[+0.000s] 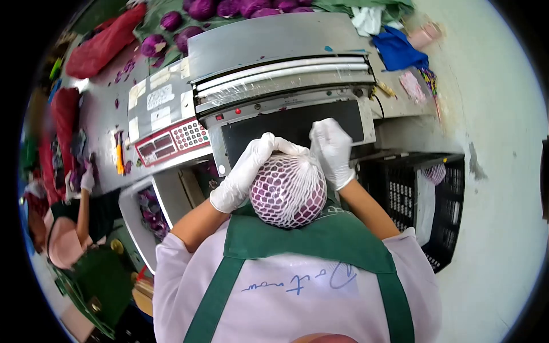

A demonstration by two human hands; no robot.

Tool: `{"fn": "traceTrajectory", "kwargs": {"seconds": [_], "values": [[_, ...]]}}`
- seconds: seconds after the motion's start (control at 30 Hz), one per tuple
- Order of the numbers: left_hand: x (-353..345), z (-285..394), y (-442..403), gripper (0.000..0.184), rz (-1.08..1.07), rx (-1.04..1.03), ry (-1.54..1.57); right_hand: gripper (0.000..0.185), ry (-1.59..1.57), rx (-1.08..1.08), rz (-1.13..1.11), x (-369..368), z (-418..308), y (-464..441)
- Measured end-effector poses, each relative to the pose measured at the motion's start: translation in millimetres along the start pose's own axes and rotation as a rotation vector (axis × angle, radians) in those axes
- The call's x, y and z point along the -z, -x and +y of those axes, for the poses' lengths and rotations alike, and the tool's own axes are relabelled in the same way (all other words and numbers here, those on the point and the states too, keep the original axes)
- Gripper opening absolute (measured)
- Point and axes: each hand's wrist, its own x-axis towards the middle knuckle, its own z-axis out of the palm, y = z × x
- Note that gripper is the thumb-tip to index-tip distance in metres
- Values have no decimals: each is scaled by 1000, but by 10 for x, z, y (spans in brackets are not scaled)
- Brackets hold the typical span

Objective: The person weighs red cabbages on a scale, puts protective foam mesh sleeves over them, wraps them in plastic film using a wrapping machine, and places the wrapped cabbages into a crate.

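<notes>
A purple cabbage (287, 197) in a white foam net sits against my apron. My left hand (250, 170), in a white glove, curls over the cabbage's upper left side, with its fingers across the gathered top of the net. On the upper right, my gloved right hand (333, 150) is closed in a fist beside the net's bunched end. The net's strands (309, 171) draw together toward that fist; the fingertips are partly hidden. Just beyond my hands is a wrapping machine (286, 97) with a film roll and a black plate (286, 123).
Left of the machine stands a red-framed scale (174, 140), and an orange cutter (119, 157) lies beside it. Loose purple cabbages (200, 10) sit at the back. A black crate (452, 211) is at my right, a white bin (134, 208) at my left. Another person (68, 234) works at far left.
</notes>
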Motion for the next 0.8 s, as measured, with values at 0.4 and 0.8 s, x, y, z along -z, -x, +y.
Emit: {"fn": "traceTrajectory", "kwargs": {"seconds": [0.4, 0.8], "values": [[-389, -91, -101, 67, 26, 322, 95, 35, -1216, -1096, -370, 558, -57, 543], [-2284, -498, -1326, 50, -598, 169, -123, 42, -1508, -781, 719, 3265, 1587, 1875]]}}
